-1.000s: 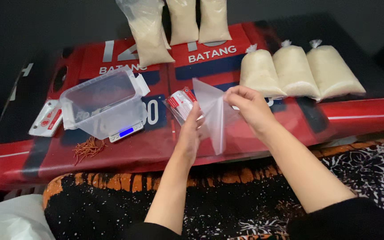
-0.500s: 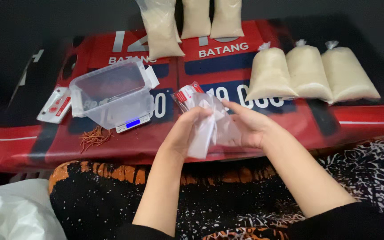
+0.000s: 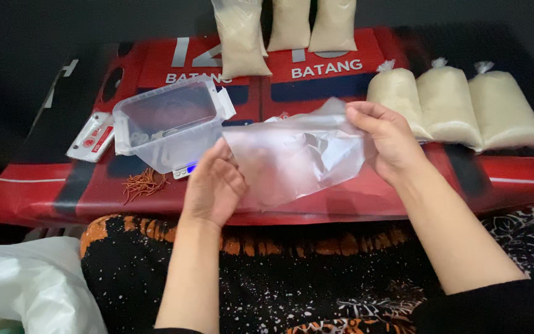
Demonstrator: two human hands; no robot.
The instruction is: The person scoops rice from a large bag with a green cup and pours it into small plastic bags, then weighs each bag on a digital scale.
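So the clear plastic bag [image 3: 295, 158] is empty, thin and see-through, a bit crinkled, stretched out flat between both hands and held up over the red printed mat [image 3: 341, 204]. You can see the mat's colours right through it.

The left hand [image 3: 214, 185] has its fingers curled loosely, pinching the bag's left edge between thumb and fingertips. The right hand [image 3: 387, 139] is closed around the bag's upper right corner, fingers folded over the plastic.

Just behind the left hand there's a clear plastic container [image 3: 171, 124] sitting on a small digital scale [image 3: 183, 171], with a little heap of orange rubber bands [image 3: 143, 183] beside it. Three tied bags of rice [image 3: 458, 108] lie just behind the right hand, three more rice bags [image 3: 288, 31] at the top edge.
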